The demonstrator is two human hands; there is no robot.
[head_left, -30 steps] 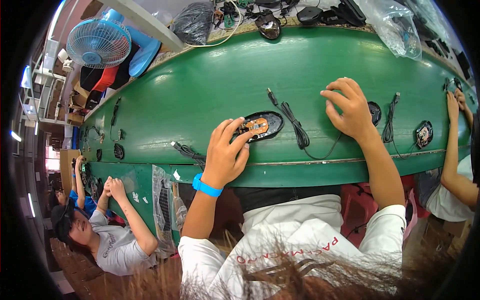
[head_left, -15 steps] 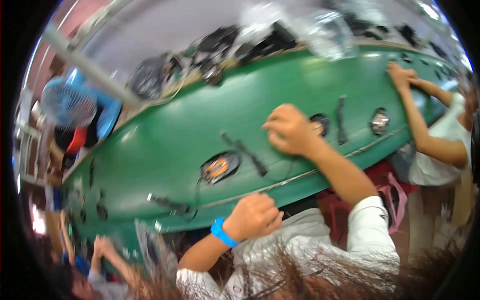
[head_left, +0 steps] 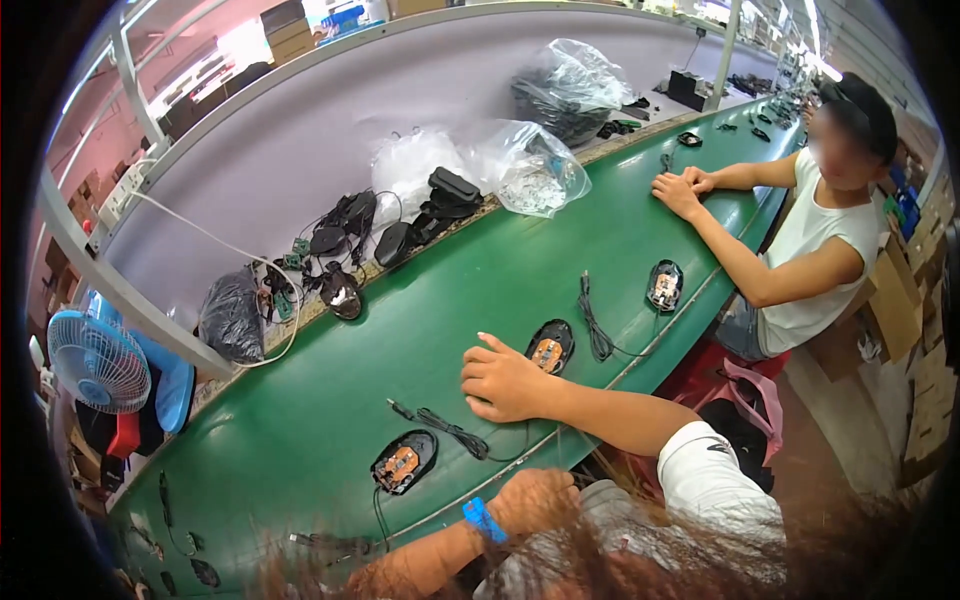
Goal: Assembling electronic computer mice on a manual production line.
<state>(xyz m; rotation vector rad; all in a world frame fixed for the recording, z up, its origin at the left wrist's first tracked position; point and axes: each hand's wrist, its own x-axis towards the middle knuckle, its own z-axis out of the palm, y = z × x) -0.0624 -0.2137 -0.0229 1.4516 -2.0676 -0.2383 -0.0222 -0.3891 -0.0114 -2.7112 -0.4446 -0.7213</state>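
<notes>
My right hand (head_left: 505, 382) is over the green conveyor belt (head_left: 330, 430), palm down, its loosely bent fingers apart and nothing visible in them. Just beyond its wrist lies an opened black computer mouse (head_left: 549, 350) with an orange-brown board inside. Another opened mouse (head_left: 403, 463) rests nearer me, to the left, and a bundled black cable (head_left: 450, 430) with a plug lies between it and my right hand. My left hand (head_left: 537, 500), above a blue wristband (head_left: 484, 518), is curled closed near the belt's front edge. Hair partly covers it, and whatever its fingers hold is hidden.
A co-worker (head_left: 810, 220) sits at the right, both hands on the belt, near another opened mouse (head_left: 665, 286). Clear plastic bags (head_left: 545, 175), black parts and cables line the far ledge. A blue fan (head_left: 98, 362) stands at the left behind a metal post (head_left: 130, 300).
The view has swung, showing more of the far ledge and the co-worker. In the picture, my right hand is lower and further left; my left hand is lower, still curled.
</notes>
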